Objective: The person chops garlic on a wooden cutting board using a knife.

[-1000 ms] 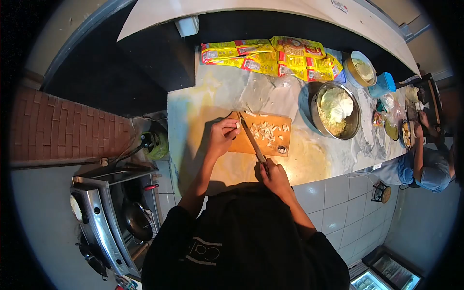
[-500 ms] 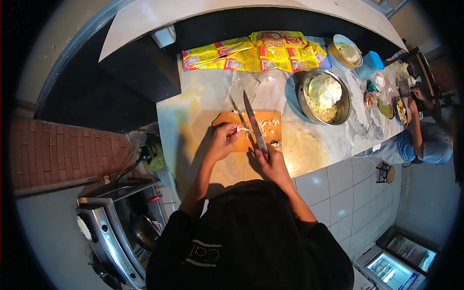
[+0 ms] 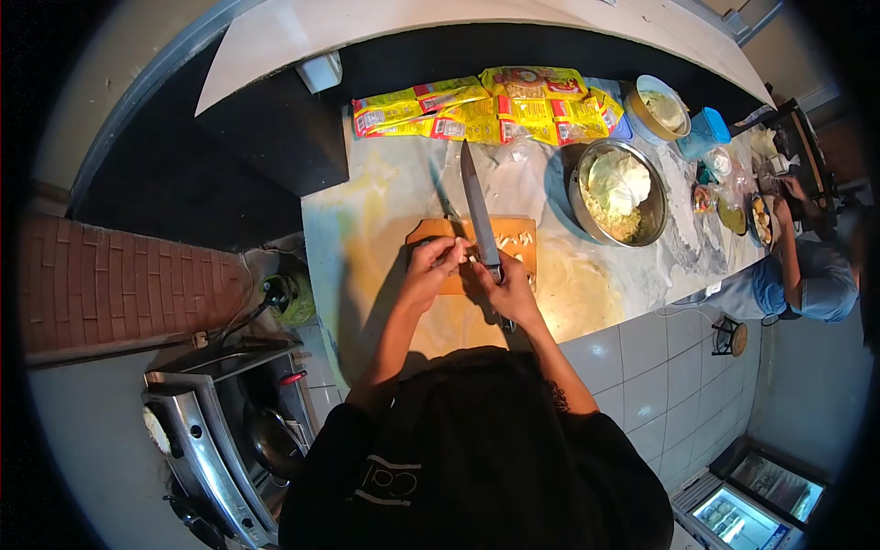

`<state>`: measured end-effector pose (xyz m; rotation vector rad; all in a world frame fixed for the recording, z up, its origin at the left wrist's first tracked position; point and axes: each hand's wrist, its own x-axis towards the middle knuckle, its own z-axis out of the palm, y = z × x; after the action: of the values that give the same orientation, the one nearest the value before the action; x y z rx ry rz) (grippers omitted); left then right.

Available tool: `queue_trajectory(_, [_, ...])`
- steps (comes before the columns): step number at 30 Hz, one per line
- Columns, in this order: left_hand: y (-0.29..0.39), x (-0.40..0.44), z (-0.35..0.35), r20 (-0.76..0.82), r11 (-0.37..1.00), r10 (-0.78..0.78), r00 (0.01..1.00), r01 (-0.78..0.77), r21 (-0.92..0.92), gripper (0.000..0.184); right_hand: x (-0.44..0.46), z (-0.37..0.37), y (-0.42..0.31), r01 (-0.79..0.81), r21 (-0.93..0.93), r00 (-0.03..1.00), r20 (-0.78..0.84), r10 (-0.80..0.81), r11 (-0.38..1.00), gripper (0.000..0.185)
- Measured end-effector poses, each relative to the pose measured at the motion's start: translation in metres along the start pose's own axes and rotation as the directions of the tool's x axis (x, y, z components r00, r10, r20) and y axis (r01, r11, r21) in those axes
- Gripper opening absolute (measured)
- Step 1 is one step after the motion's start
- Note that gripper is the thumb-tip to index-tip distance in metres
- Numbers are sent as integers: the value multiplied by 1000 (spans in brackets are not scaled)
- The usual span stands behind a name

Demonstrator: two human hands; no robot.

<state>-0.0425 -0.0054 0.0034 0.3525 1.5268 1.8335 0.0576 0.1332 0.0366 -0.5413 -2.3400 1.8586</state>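
My right hand (image 3: pixel 509 291) is closed on a large knife (image 3: pixel 478 206), whose blade points away from me over an orange cutting board (image 3: pixel 428 229). My left hand (image 3: pixel 431 269) is pinched at the board's left part, its fingertips close to those of my right hand. A small pale piece (image 3: pixel 471 258) shows between the two hands; which fingers hold it is hard to tell. Pale chopped pieces (image 3: pixel 524 238) lie on the right part of the board, partly hidden by the knife and my right hand.
Yellow packets (image 3: pixel 513 117) line the back of the counter (image 3: pixel 367 202). A metal bowl (image 3: pixel 653 220) of pale food stands right of the board, with another bowl (image 3: pixel 662 133) and a blue container (image 3: pixel 706 133) behind. A co-worker (image 3: pixel 816 275) is at the far right. A stove (image 3: pixel 197 458) is lower left.
The knife has swung from lying across the board to pointing away, raised above it. My right hand has come closer to my left hand. The view has shifted somewhat.
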Motion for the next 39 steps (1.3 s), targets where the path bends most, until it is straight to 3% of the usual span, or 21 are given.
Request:
queue_trajectory(1, [2,0,-1,-73,996,-70,995,65,-67,23,-1,1,5,0,0,1000,2,0,1000,17])
queue_trajectory(5, [16,-3,-1,-102,985,-138,985,126,-118,21,-3,-2,18,49,-124,994,-87,-60,991,17])
queue_trajectory(7, [13,0,-5,-77,999,30,997,-27,34,20,-1,-4,20,33,-187,991,-119,-56,982,17])
queue_trajectory(9, [15,1,-5,-128,998,47,991,-41,52,19,3,-5,18,77,-218,970,-208,-123,973,16])
queue_trajectory(14, [5,3,-15,-176,991,107,979,-92,94,15,-2,-7,15,56,-316,969,-213,-128,947,14])
queue_trajectory(17, [-3,1,-19,-155,957,196,968,-154,245,14,-15,-2,13,76,-426,982,-123,-141,901,14])
queue_trajectory(19, [-4,0,-17,-161,893,240,957,-153,423,12,-24,7,16,225,-357,968,-21,-248,907,15])
queue_trajectory(23, [-1,-4,-11,-172,865,278,945,-168,472,11,-33,15,17,104,-419,993,87,-75,902,19])
queue_trajectory(28, [8,-9,-6,-258,765,328,909,-95,637,14,-39,10,8,117,-420,991,108,-79,900,16])
queue_trajectory(31, [4,-6,-6,-313,784,335,889,-79,616,15,-43,9,10,106,-451,989,139,-47,886,15])
queue_trajectory(39, [20,-12,0,-290,709,318,903,-23,705,14,-45,4,12,95,-492,988,151,-22,866,16])
